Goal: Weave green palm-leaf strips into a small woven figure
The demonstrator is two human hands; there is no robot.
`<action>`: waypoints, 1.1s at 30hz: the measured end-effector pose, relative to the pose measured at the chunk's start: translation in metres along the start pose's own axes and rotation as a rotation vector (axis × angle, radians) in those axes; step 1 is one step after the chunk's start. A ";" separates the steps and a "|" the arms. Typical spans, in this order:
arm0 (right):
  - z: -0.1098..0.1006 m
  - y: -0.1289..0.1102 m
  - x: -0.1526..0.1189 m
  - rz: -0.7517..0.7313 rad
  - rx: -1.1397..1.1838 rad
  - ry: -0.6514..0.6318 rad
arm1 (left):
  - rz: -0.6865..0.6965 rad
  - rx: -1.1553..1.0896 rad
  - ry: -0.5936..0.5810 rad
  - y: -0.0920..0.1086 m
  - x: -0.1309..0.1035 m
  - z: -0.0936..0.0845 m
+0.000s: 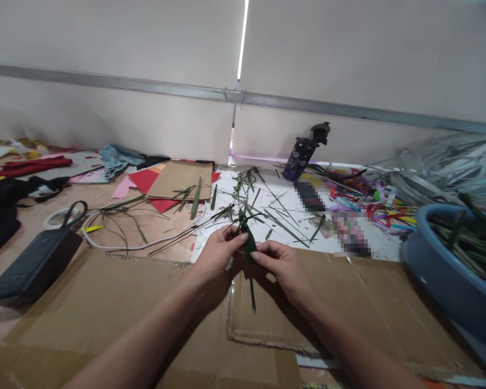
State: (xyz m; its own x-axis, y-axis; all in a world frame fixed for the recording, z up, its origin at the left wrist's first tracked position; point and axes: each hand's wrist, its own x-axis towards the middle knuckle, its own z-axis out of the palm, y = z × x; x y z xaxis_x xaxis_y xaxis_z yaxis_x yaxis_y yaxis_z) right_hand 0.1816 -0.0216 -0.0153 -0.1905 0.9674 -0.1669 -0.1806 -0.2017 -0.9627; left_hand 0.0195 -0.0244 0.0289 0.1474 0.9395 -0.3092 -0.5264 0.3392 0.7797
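Observation:
Near the middle of the view I hold a dark green woven leaf piece over the cardboard. My left hand pinches its upper left side between thumb and fingers. From the right, my right hand grips its lower edge the same way. A narrow leaf strip hangs down below the piece. Just beyond my hands, leaf strips and thin stems lie scattered on white paper. Where the piece ends and the loose leaves behind it begin is hard to make out.
Cardboard sheets cover the near surface. A blue basin with green leaves stands right. A purple bottle with its lid up stands behind, beside coloured strips. On the left are a black power bank and a white cable.

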 end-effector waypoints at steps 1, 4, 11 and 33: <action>0.000 0.000 0.000 -0.005 -0.003 -0.001 | -0.006 -0.002 0.002 0.000 0.000 0.000; 0.001 0.000 -0.001 0.007 -0.006 -0.016 | -0.035 -0.004 0.012 0.001 0.001 -0.001; 0.005 0.006 -0.003 -0.006 0.042 0.011 | -0.088 0.032 -0.030 0.000 0.000 -0.005; -0.006 -0.014 0.007 -0.231 0.099 0.188 | 0.039 0.200 -0.167 -0.020 0.005 -0.003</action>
State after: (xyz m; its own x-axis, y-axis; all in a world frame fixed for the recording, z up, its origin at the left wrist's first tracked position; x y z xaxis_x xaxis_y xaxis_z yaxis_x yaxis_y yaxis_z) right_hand 0.1889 -0.0108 -0.0043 0.0471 0.9989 0.0085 -0.2932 0.0219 -0.9558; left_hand 0.0284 -0.0264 0.0096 0.2753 0.9414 -0.1950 -0.3612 0.2893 0.8865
